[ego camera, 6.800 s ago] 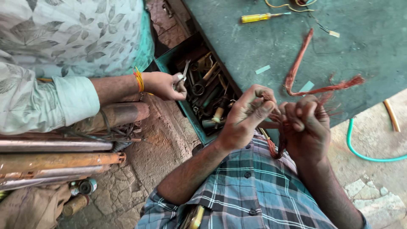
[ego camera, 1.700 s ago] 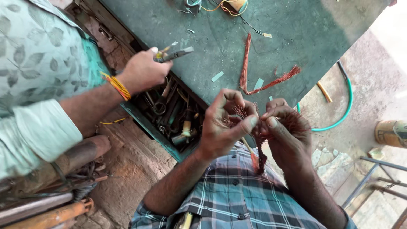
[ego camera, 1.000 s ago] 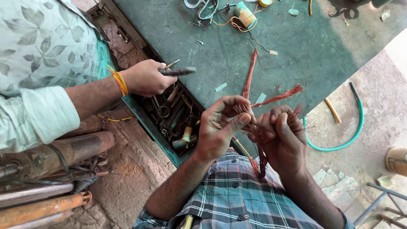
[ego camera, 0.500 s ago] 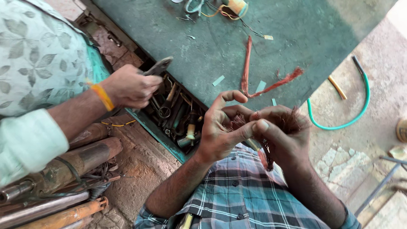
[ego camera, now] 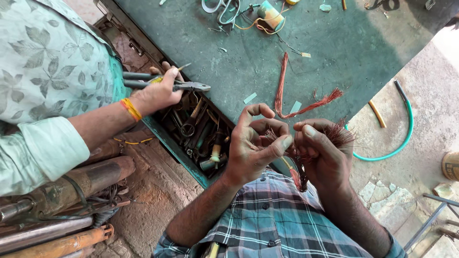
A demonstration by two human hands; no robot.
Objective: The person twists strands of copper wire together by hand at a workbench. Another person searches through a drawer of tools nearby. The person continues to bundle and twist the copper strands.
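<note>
Both hands up close to chest: left hand (ego camera: 253, 143) curled, thumb + fingers pinching a copper wire bundle (ego camera: 296, 165); right hand (ego camera: 322, 153) gripping same bundle, strands fanning out past it. Green table (ego camera: 306, 71) edge just ahead, bare patch w/ another copper bundle (ego camera: 291, 98). Co-worker's hand (ego camera: 158, 93) holds pliers (ego camera: 167, 81) over tool drawer (ego camera: 196, 138). Bundle's lower end hidden btw palms.

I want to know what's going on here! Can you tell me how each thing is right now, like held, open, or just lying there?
Left hand: pinching the copper strands.
Right hand: gripping the same bunch.
Copper wire bundle: held, ends frayed.
Bent copper strands: lying loose on the green table.
Tool drawer: open, full of tools.
Pliers: held by another person's hand, jaws closed.
Green hose: lying curved on the floor.
</note>
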